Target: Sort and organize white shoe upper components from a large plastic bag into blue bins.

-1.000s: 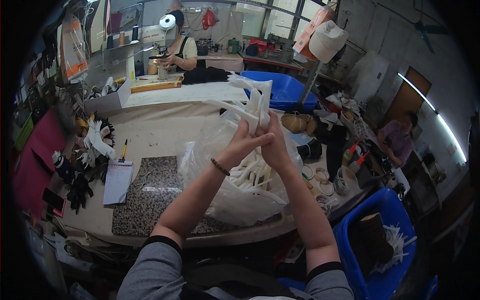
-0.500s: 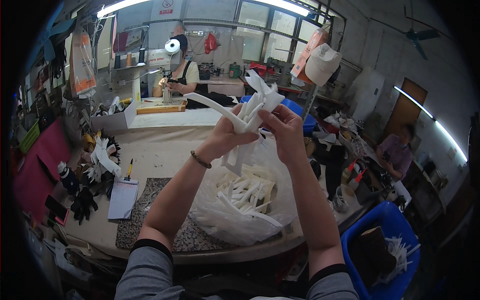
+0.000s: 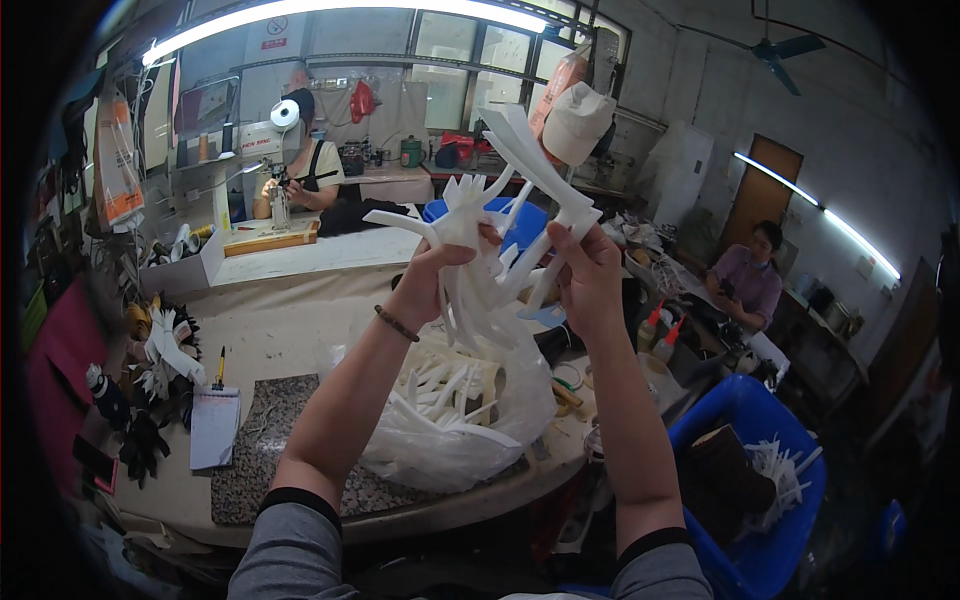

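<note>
Both my hands are raised over the table, each closed on white strips that look like soft cut material. My left hand (image 3: 428, 283) pinches a bundle of white strips (image 3: 465, 225), its ends fanning upward and hanging below. With thumb and fingers, my right hand (image 3: 588, 275) grips longer white strips (image 3: 535, 165) that slant up to the left. Some strips stretch or dangle between the hands; I cannot tell whether they are joined. Below, a clear plastic bag (image 3: 525, 415) stands open, with more white strips (image 3: 440, 390) heaped inside.
A speckled stone slab (image 3: 245, 475) lies under the bag. A notepad (image 3: 214, 430), dark gloves (image 3: 148, 445) and a phone (image 3: 95, 462) are at left. A blue bin (image 3: 700, 430) stands at lower right. One person (image 3: 325, 165) sits at a sewing machine (image 3: 272, 150); another (image 3: 750, 280) sits right.
My hands have moved apart, and the single bundle is now split between them, with strips spread out. The view has turned slightly to the right.
</note>
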A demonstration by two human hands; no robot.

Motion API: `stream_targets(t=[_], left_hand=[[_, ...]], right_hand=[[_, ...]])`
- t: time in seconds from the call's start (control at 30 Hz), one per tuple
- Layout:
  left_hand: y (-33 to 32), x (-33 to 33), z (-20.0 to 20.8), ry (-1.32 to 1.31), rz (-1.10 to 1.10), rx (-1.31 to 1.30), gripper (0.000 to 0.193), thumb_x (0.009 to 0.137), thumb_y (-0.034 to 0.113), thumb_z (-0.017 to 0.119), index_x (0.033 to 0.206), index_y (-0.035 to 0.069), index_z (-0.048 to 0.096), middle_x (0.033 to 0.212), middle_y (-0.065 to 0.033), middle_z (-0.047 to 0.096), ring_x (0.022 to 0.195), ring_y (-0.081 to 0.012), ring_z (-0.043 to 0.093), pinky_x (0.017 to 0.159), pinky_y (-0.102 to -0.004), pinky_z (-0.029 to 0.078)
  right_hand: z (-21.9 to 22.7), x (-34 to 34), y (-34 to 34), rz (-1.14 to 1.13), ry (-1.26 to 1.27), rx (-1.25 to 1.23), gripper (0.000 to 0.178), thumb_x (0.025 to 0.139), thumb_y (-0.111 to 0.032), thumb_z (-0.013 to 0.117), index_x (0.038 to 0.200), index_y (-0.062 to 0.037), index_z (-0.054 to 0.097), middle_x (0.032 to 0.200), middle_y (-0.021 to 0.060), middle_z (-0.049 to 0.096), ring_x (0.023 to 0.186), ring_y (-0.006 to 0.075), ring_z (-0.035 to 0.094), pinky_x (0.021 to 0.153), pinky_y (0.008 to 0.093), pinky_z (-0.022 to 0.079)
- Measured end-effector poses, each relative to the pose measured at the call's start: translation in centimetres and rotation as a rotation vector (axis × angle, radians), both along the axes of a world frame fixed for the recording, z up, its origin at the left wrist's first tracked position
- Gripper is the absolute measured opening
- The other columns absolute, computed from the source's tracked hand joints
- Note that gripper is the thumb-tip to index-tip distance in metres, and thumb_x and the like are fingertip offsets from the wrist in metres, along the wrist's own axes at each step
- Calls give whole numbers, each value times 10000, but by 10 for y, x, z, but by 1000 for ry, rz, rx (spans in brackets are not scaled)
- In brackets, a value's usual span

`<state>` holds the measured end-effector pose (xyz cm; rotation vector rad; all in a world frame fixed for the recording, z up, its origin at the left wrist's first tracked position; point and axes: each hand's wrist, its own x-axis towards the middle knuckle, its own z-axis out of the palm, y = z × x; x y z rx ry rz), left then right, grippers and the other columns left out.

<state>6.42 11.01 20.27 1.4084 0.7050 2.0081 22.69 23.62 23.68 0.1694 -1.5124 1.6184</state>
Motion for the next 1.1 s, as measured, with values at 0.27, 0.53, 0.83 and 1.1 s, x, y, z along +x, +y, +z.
stream_targets(t=[0.27, 0.53, 0.83, 1.1], left_hand=[[41, 25, -3, -151, -230, -32, 577, 750, 289, 560, 1242, -12, 535, 1153, -139, 594, 1045, -242, 570, 919, -385, 481], [68, 68, -21, -242, -402, -96, 561, 804, 288, 491, 1274, -16, 528, 1156, -121, 594, 1006, -243, 595, 906, -374, 487], [97, 97, -54, -215, -269, -235, 514, 870, 289, 554, 1267, -36, 525, 1146, -164, 628, 981, -234, 657, 873, -373, 538], [117, 115, -59, -348, -418, -150, 477, 924, 312, 567, 1240, -42, 524, 1143, -157, 631, 1010, -230, 646, 882, -374, 536]], right_hand=[[29, 77, 34, -190, 270, -162, 121, 917, -84, 620, 999, 6, 622, 823, 57, 614, 739, 117, 569, 674, 286, 483], [-26, 85, 23, -553, -103, 102, 207, 841, -118, 748, 962, 11, 640, 804, 21, 638, 660, 47, 534, 547, 193, 391], [-45, 87, 17, -533, -237, 242, 313, 755, -180, 830, 913, 45, 681, 738, 58, 678, 645, 95, 616, 611, 231, 489], [-52, 97, 37, -528, -450, 182, 216, 724, -64, 765, 895, 37, 680, 779, 55, 675, 688, 109, 614, 678, 265, 486]])
